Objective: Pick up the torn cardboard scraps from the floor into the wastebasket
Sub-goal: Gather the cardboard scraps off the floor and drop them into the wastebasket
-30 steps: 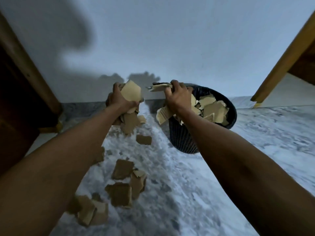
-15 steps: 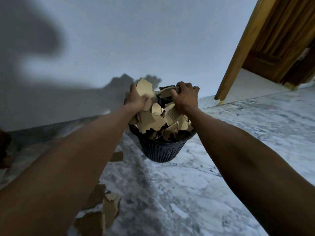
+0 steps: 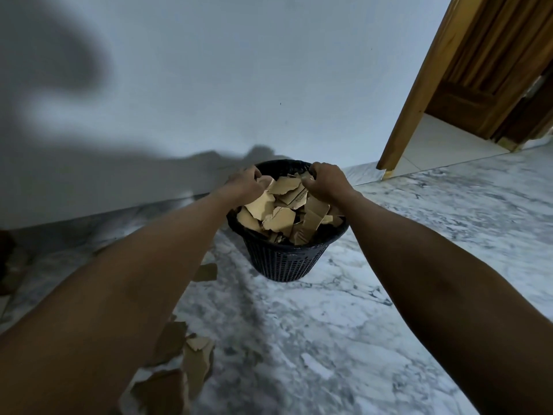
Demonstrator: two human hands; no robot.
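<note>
Lingering scraps (image 3: 191,351) beside wastebasket (image 3: 284,262)

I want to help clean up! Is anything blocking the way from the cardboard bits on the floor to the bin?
Nothing visible blocks it. The scraps on the floor lie on bare marble near the wastebasket, whose top is open, though already piled high with cardboard.

The room is dim and bluish, with a broad soft shadow of the person spread over the wall (image 3: 209,70) to the left of the wastebasket (image 3: 284,259) and running down to the floor (image 3: 419,235) just behind it, so the light seems to come from behind the person. The wastebasket and the pale scraps in it are the sharpest part, while the forearms nearest the camera and the scraps on the floor (image 3: 191,354) left of and nearer than it are soft and dark. The wide lens bends the door frame (image 3: 419,85), right of the wastebasket, into a steep lean, and no glare shows on the marble.
</note>
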